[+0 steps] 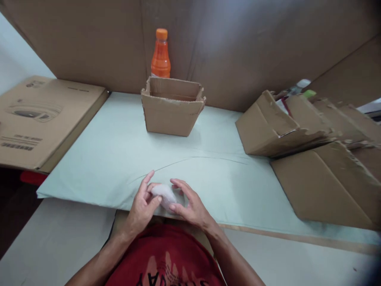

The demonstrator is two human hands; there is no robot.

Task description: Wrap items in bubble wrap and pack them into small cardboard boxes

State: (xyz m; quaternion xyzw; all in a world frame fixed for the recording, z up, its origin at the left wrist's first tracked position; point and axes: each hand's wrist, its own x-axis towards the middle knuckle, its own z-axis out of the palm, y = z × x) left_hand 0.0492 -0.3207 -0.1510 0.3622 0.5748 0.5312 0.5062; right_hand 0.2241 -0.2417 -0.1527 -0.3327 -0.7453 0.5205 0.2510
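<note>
A smooth, rounded, pale grey-white object (164, 195) is held between my hands, just above the near edge of the cloth-covered table. Its exact kind does not show clearly. My left hand (143, 206) grips its left end, thumb on top and fingers behind, with the index finger raised. On the other side, my right hand (192, 206) curves around the right end. Its thumb presses the near side while the fingertips stand a little off the surface.
An open cardboard box (171, 117) stands at the table's back, with an orange bottle (161, 55) behind it. Several tilted cardboard bins (321, 178) line the right side, some holding items. A flat printed carton (44, 119) lies left. Pale green cloth (217, 178) covers the table.
</note>
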